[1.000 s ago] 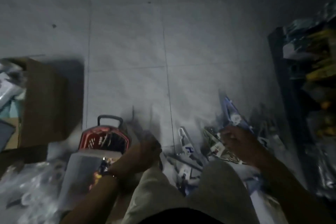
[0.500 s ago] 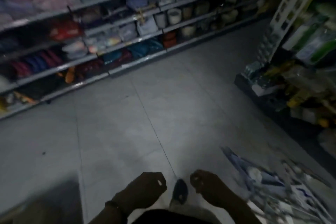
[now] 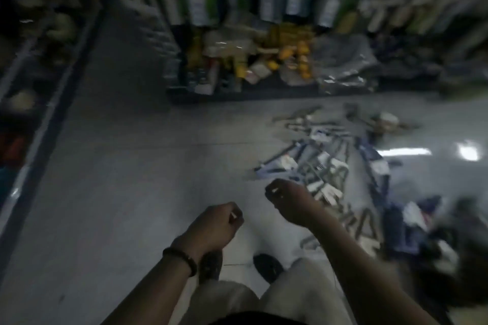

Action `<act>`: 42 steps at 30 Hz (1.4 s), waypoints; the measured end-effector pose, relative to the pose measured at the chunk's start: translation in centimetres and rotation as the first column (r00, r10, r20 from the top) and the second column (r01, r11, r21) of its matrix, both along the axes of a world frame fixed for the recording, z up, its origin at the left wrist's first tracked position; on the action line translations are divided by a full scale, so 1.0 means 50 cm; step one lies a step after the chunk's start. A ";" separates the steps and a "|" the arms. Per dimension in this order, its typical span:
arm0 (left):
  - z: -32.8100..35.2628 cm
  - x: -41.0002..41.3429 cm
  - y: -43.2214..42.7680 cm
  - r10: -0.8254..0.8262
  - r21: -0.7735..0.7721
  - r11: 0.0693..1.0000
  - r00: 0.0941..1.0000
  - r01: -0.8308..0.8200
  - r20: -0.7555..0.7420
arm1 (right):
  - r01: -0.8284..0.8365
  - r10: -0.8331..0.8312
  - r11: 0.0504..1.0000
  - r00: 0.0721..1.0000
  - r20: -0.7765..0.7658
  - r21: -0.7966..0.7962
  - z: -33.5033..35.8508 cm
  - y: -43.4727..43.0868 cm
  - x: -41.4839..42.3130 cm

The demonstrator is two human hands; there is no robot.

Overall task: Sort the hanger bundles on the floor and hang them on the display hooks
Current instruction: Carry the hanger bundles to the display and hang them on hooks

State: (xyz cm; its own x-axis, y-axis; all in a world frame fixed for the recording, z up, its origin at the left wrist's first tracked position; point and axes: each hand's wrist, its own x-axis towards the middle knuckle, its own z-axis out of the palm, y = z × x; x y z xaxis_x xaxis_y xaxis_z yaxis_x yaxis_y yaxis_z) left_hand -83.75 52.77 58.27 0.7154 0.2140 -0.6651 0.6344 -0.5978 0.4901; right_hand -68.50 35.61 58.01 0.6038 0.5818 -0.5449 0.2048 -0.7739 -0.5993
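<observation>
A dim shop aisle, its grey tiled floor glossy enough to throw back a ceiling light at the right. Across the far side stands a display rack crowded with packets, long cards hanging in its upper part and yellow goods heaped at its foot; another run of shelves borders the left edge. Blur hides any single hook.

The hanger bundles lie fanned over the floor to the right, in front of the rack and just beyond the right hand. They seem spread flat so that the kinds can be told apart and picked out one at a time; none hangs from either hand.

Both hands are lifted in front of the body, well clear of the floor. The left hand, with a dark bracelet at the wrist, has its fingers curled inward; the right is curled too, knuckles up. A pale fleck shows at the fingertips of each — a nail or some small thing pinched, I cannot tell which. Below them are pale trouser legs and a dark shoe.

By my judgement the sorting is unfinished, since the pile is large, and the next reach probably goes down and right into the bundles.
</observation>
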 end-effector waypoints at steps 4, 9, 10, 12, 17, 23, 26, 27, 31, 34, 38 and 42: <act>-0.029 0.120 0.008 -0.414 -0.033 0.910 0.908 0.413 -0.060 | 0.362 -0.361 0.932 0.932 -0.020 0.000 0.001 -0.070 -0.007; -0.064 0.235 -0.073 -0.695 -0.045 0.718 0.713 0.695 -0.091 | 0.660 -0.660 0.751 0.751 -0.017 -0.027 -0.024 -0.227 -0.058; -0.077 0.253 -0.097 -0.723 -0.056 0.690 0.685 0.721 -0.089 | 0.708 -0.709 0.705 0.705 -0.013 -0.044 -0.037 -0.265 -0.074; -0.118 0.282 -0.151 -0.764 -0.072 0.644 0.638 0.761 -0.091 | 0.785 -0.787 0.616 0.617 -0.004 -0.068 -0.072 -0.342 -0.104; -0.268 0.344 -0.305 -0.849 -0.110 0.521 0.501 0.846 -0.167 | 0.903 -0.910 0.415 0.409 -0.073 -0.112 -0.225 -0.515 -0.161; -0.511 0.421 -0.498 -0.861 -0.081 0.483 0.456 0.872 -0.224 | 0.969 -0.981 0.151 0.124 -0.147 -0.195 -0.486 -0.675 -0.147; -0.673 0.463 -0.593 -0.878 -0.090 0.452 0.424 0.888 -0.224 | 0.966 -0.988 0.058 0.019 -0.156 -0.251 -0.646 -0.724 -0.121; -0.737 0.476 -0.621 -0.883 -0.091 0.441 0.413 0.893 -0.224 | 0.964 -0.985 0.037 -0.010 -0.174 -0.265 -0.704 -0.732 -0.112; -1.012 0.527 -0.701 -0.906 -0.046 0.371 0.351 0.928 -0.237 | 0.945 -0.976 0.020 -0.053 -0.213 -0.327 -0.959 -0.752 -0.057; -1.194 0.564 -0.750 -0.936 -0.021 0.286 0.274 0.958 -0.222 | 0.939 -0.980 0.019 -0.050 -0.191 -0.344 -1.131 -0.770 0.002; -1.374 0.607 -0.768 -0.981 0.099 0.141 0.153 0.985 -0.121 | 0.945 -0.987 0.005 -0.048 -0.154 -0.327 -1.344 -0.794 0.082; -1.489 0.680 -0.761 -0.990 0.455 -0.143 -0.127 0.879 -0.064 | 0.963 -0.979 0.146 0.107 -0.175 -0.227 -1.483 -0.802 0.194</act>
State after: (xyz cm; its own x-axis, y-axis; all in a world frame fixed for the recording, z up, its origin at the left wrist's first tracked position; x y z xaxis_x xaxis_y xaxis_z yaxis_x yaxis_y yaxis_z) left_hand -49.77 14.73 -16.17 0.4028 -0.7396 -0.5392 -0.8315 -0.5419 0.1222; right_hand -58.80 -4.47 -16.15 0.4899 -0.4275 -0.7598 -0.8717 -0.2265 -0.4347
